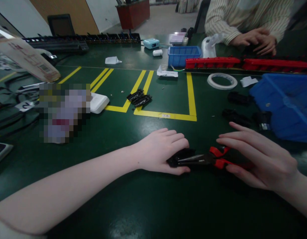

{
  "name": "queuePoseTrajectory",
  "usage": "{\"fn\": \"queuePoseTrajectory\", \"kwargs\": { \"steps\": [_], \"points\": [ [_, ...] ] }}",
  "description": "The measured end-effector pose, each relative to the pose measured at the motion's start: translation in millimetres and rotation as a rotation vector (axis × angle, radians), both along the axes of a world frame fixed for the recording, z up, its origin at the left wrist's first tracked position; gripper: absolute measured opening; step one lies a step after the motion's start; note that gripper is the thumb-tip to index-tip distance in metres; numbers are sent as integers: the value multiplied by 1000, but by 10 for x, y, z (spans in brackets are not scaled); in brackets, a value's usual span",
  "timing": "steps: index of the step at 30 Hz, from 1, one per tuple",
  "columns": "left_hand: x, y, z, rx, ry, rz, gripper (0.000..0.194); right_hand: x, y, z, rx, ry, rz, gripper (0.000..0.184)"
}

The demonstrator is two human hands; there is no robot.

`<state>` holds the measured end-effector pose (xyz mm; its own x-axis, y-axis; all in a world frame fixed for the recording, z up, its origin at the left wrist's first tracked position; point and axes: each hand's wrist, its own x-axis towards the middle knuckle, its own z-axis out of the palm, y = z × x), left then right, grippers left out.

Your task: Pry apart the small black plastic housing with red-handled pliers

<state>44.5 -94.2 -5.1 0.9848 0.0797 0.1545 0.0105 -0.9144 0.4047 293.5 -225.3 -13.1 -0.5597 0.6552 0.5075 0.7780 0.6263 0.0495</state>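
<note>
My left hand (165, 149) is closed round a small black plastic part (177, 160), low over the green table; much of the part is hidden by the fingers. Red-handled long-nose pliers (205, 159) reach in from the right, their jaw tips against the black part. Around the red handles is my right hand (263, 159), thumb on the near side and fingers on the far side. Farther up the table, a small heap of black pieces (139, 98) lies by the yellow tape lines. Several dark parts (235, 117) rest beyond my right hand.
A large blue bin (290, 106) stands at the right, with a tape roll (222, 81) near it. A smaller blue basket (184, 55) and red strips (213, 62) lie farther back. Across the table sits a person in a striped sleeve (220, 23). Black cables (9, 116) lie left.
</note>
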Motion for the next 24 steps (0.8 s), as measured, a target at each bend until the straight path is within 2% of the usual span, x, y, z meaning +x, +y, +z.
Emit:
{"fn": "queuePoseTrajectory", "kwargs": {
  "steps": [10, 24],
  "points": [
    [1, -2, 6, 0, 1, -7, 38, -40, -19, -2, -33, 31, -94, 34],
    [-9, 6, -4, -7, -17, -9, 39, -22, -5, 7, 34, -31, -85, 30]
  ]
}}
